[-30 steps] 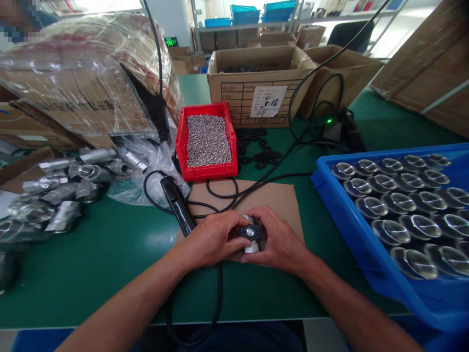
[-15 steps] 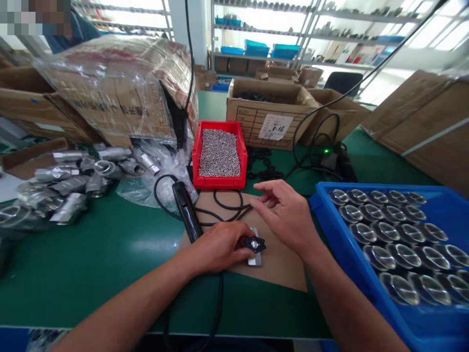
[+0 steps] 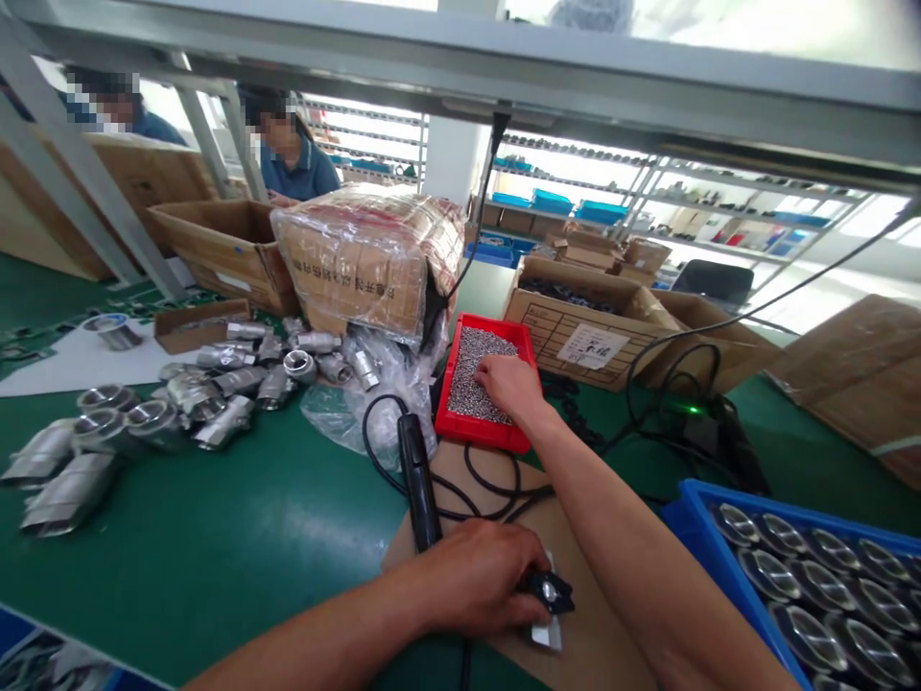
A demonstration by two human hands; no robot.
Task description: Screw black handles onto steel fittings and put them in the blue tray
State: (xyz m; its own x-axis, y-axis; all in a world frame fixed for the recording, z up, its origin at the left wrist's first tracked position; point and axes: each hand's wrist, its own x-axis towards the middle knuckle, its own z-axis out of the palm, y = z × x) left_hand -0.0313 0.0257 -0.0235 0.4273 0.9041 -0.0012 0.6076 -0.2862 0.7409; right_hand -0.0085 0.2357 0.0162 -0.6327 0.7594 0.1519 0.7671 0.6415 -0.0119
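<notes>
Seems partway along, with the black lobed piece (image 3: 561, 597) already sitting on top of the silver fitting (image 3: 548, 636), near side of the scene, right of the middle, over the cardboard sheet (image 3: 601, 653). Grips the black lobed piece between thumb and fingers of the left hand (image 3: 493, 574). Dips the right hand (image 3: 512, 386) into the red bin (image 3: 481, 432) on the far side, fingertips down among the small metal bits (image 3: 471, 350); cannot tell whether pinching any or merely touching. Leaves that pick unfinished, to judge from the fingers being inside the bin. Shows many loose fittings (image 3: 228, 422) at far left, apparently without any black piece on top. Looks compact, as for the held fitting: dark and lobed above, with a bright round spot in the centre; pale silver and flat-sided below, at the near end. Lies partly hidden under the left fingers, baring just a sliver at the far end.
</notes>
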